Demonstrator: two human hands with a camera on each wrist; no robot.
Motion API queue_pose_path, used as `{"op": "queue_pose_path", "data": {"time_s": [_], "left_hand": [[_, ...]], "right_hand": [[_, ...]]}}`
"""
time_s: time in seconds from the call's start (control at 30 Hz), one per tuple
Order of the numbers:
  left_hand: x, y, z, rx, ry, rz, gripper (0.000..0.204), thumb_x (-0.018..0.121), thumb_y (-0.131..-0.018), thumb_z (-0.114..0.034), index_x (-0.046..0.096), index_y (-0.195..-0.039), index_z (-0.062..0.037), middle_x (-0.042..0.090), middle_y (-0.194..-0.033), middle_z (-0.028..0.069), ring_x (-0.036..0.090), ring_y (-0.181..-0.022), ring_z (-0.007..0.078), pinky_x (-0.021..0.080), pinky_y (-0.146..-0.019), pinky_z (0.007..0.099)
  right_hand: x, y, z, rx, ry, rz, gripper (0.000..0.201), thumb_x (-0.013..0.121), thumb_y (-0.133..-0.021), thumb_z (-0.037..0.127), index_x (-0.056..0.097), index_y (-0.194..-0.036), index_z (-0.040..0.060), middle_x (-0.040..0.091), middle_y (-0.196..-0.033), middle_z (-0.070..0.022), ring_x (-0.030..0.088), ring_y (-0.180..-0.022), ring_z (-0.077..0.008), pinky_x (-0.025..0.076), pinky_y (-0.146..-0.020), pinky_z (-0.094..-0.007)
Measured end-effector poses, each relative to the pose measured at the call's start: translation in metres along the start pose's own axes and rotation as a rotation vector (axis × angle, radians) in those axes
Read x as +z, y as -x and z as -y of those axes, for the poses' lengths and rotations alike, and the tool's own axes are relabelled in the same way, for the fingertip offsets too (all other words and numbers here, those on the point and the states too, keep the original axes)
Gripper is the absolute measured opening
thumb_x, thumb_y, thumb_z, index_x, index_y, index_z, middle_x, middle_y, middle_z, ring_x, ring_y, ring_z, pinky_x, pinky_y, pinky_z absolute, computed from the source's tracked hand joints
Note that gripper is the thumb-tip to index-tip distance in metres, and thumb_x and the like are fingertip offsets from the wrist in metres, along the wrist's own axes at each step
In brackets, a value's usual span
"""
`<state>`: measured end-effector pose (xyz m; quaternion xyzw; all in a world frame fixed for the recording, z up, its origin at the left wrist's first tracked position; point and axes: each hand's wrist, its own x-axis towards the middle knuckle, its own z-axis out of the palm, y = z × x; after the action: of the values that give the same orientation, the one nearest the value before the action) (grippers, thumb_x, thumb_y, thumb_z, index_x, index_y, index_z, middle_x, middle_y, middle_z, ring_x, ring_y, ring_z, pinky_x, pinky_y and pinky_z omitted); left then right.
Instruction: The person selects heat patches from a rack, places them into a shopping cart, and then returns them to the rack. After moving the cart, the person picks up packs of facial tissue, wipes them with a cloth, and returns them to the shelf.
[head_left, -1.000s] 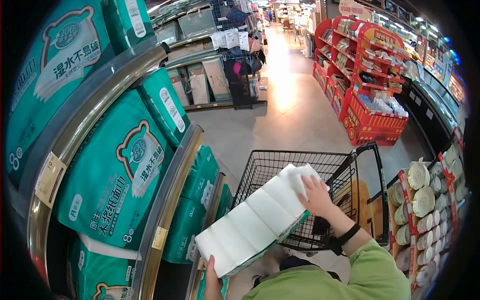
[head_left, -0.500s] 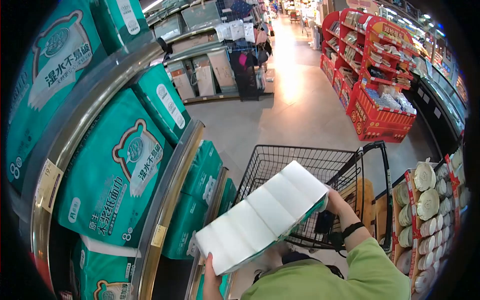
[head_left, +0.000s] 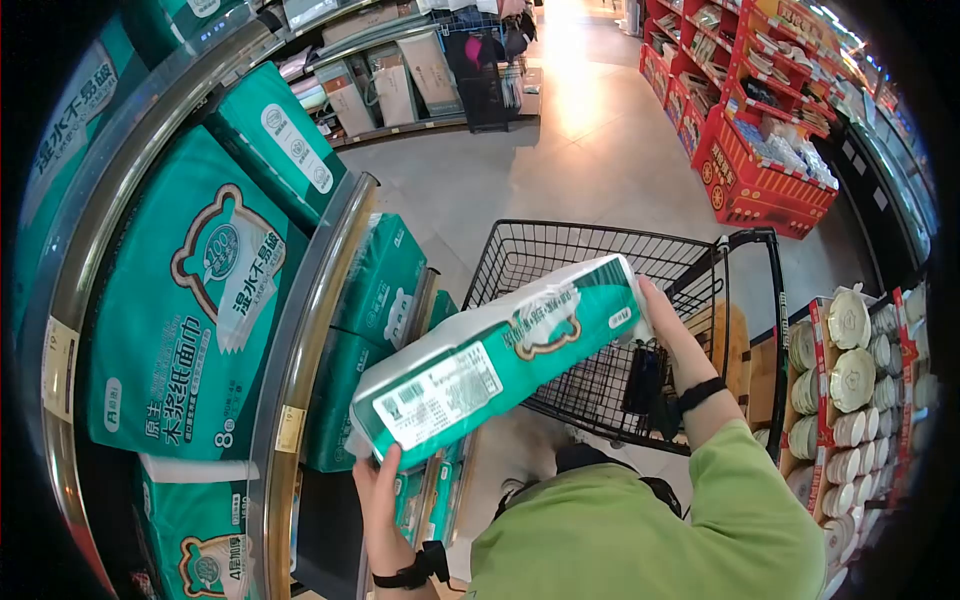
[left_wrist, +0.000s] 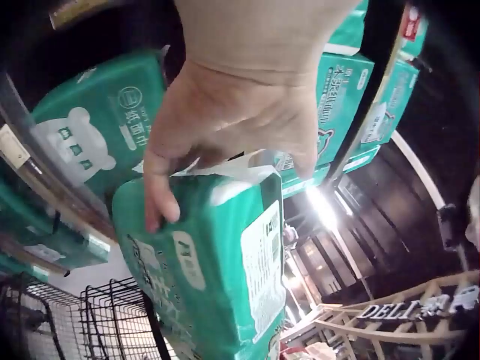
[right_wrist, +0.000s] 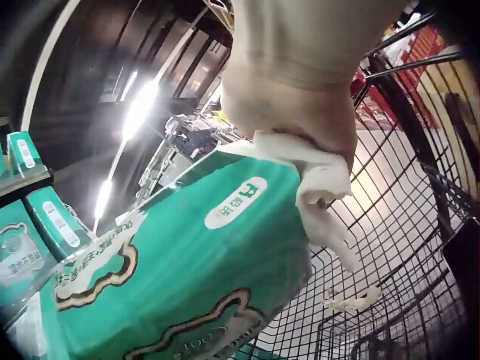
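Observation:
Between my two hands a long green-and-white tissue pack is held up over the near side of the black wire shopping cart, its printed side with a barcode label facing up. My left hand grips the lower left end; in the left wrist view its spread fingers and thumb span that end. My right hand holds the far right end, its fingers mostly hidden behind the pack. In the right wrist view a crumpled white cloth or tissue hangs from under that hand, against the pack's corner.
Shelves with more green tissue packs rise close on the left, with metal edges and price tags. A rack of white dishes stands on the right. Farther off are a red display stand and a shelf of bags.
The pack has rolled from its plain white face to its printed green side. My right hand has moved from on top of it to its far end. The head view has tipped downward.

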<state>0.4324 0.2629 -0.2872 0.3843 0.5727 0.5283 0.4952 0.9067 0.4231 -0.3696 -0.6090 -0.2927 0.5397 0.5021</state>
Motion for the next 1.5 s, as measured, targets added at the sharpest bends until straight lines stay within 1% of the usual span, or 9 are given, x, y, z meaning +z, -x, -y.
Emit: {"op": "queue_pose_path", "data": {"time_s": [0.2, 0.37, 0.43, 0.53, 0.7, 0.83, 0.9, 1.1, 1.5], "left_hand": [[0.036, -0.022, -0.033, 0.213, -0.361, -0.119, 0.042, 0.065, -0.086, -0.024, 0.057, -0.111, 0.0091, 0.065, -0.07, 0.0093, 0.063, -0.061, 0.0131, 0.049, -0.058, 0.0258], [0.072, -0.034, -0.042, 0.329, -0.464, -0.135, 0.043, 0.067, -0.084, -0.018, 0.055, -0.112, 0.012, 0.067, -0.074, 0.0139, 0.065, -0.066, 0.0122, 0.049, -0.06, 0.0252], [0.086, -0.043, -0.041, 0.32, -0.505, -0.026, 0.042, 0.068, -0.083, -0.017, 0.056, -0.115, 0.0078, 0.067, -0.072, 0.0141, 0.065, -0.064, 0.0124, 0.05, -0.06, 0.0257], [0.137, -0.038, -0.058, 0.249, -0.536, 0.207, 0.043, 0.069, -0.081, -0.018, 0.057, -0.118, 0.0009, 0.067, -0.092, 0.0204, 0.068, -0.072, 0.0173, 0.052, -0.066, 0.0286], [0.147, -0.059, -0.062, 0.633, -0.796, 0.176, 0.05, 0.069, -0.08, -0.026, 0.055, -0.123, -0.0056, 0.039, -0.138, 0.0275, 0.049, -0.12, 0.0351, 0.041, -0.097, 0.0405], [0.131, -0.081, -0.003, 0.581, -0.787, 0.193, 0.054, 0.068, -0.08, -0.027, 0.052, -0.127, -0.0057, 0.039, -0.138, 0.0271, 0.042, -0.126, 0.0377, 0.036, -0.102, 0.0425], [0.13, -0.071, 0.009, 0.486, -0.624, 0.308, 0.055, 0.069, -0.08, -0.029, 0.052, -0.126, -0.0054, 0.04, -0.137, 0.0283, 0.04, -0.127, 0.0392, 0.035, -0.103, 0.0413], [0.069, -0.028, 0.04, 0.152, -0.437, 0.319, 0.045, 0.063, -0.087, -0.03, 0.055, -0.124, -0.0049, 0.057, -0.125, 0.016, 0.056, -0.112, 0.0248, 0.043, -0.095, 0.0361], [-0.092, 0.027, 0.127, 0.038, 0.051, -0.635, 0.06, 0.064, -0.087, -0.035, 0.043, -0.132, -0.0017, 0.06, -0.116, 0.015, 0.059, -0.101, 0.0175, 0.047, -0.086, 0.0282]], "right_hand": [[-0.011, -0.035, -0.001, -0.11, 0.237, -0.186, 0.058, 0.048, -0.089, 0.047, 0.063, -0.1, -0.0074, 0.065, -0.089, -0.0155, 0.061, -0.079, -0.023, 0.046, -0.072, -0.0364], [-0.038, -0.057, 0.012, -0.131, 0.385, -0.198, 0.053, 0.049, -0.089, 0.044, 0.063, -0.098, -0.0063, 0.066, -0.094, -0.0166, 0.062, -0.08, -0.0256, 0.046, -0.072, -0.0374], [-0.019, -0.027, 0.044, 0.126, -0.27, 0.05, 0.043, 0.048, -0.091, 0.038, 0.063, -0.099, -0.0013, 0.063, -0.092, -0.0104, 0.058, -0.078, -0.0203, 0.046, -0.072, -0.0344], [0.028, -0.04, 0.048, -0.252, 0.159, 0.024, 0.048, 0.049, -0.09, 0.04, 0.065, -0.089, -0.0054, 0.067, -0.086, -0.017, 0.061, -0.076, -0.0237, 0.046, -0.072, -0.0369], [0.029, -0.026, 0.097, -0.507, 0.396, -0.197, 0.053, 0.047, -0.091, 0.042, 0.062, -0.088, -0.0085, 0.064, -0.076, -0.0199, 0.061, -0.075, -0.0263, 0.045, -0.073, -0.0375], [0.026, -0.006, 0.077, -0.534, 0.389, -0.217, 0.055, 0.043, -0.093, 0.045, 0.062, -0.095, -0.0063, 0.064, -0.081, -0.0202, 0.061, -0.079, -0.0293, 0.045, -0.074, -0.0382], [0.042, -0.008, 0.049, -0.645, 0.45, -0.231, 0.058, 0.041, -0.095, 0.05, 0.062, -0.093, -0.0044, 0.061, -0.075, -0.0082, 0.054, -0.07, -0.0149, 0.043, -0.065, -0.0318], [0.089, 0.015, 0.016, -0.403, 0.461, 0.224, 0.052, 0.043, -0.096, 0.046, 0.062, -0.097, -0.0017, 0.059, -0.076, -0.005, 0.053, -0.07, -0.014, 0.043, -0.062, -0.0321], [0.191, 0.103, 0.019, -0.585, 0.918, 0.474, 0.048, 0.043, -0.097, 0.04, 0.06, -0.096, -0.0053, 0.061, -0.07, -0.012, 0.057, -0.063, -0.0183, 0.043, -0.058, -0.0334]]}}
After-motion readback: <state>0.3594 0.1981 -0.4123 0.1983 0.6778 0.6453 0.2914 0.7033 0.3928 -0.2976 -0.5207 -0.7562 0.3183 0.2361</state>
